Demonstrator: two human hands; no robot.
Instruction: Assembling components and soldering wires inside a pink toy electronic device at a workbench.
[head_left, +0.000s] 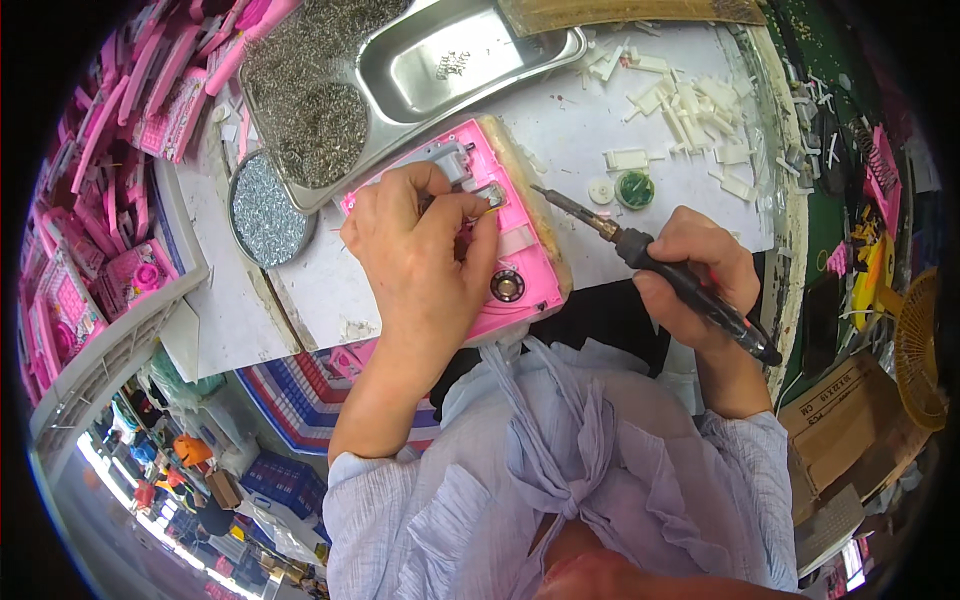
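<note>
A pink plastic toy housing lies open in front of me, with a grey part, a small metal part and a round speaker inside. My left hand rests over its left half, thumb and fingers pinched together near the small metal part. Thin wire shows by the fingertips, but what they grip is hidden. My right hand is wrapped round the black handle of a soldering iron. The iron's dark tip points up and left, just right of the housing and apart from it.
A metal tray of small springs stands behind, beside a round dish of screws. White plastic pieces and a small round green container lie at the right. Pink housings pile up far left. A cardboard box stands lower right.
</note>
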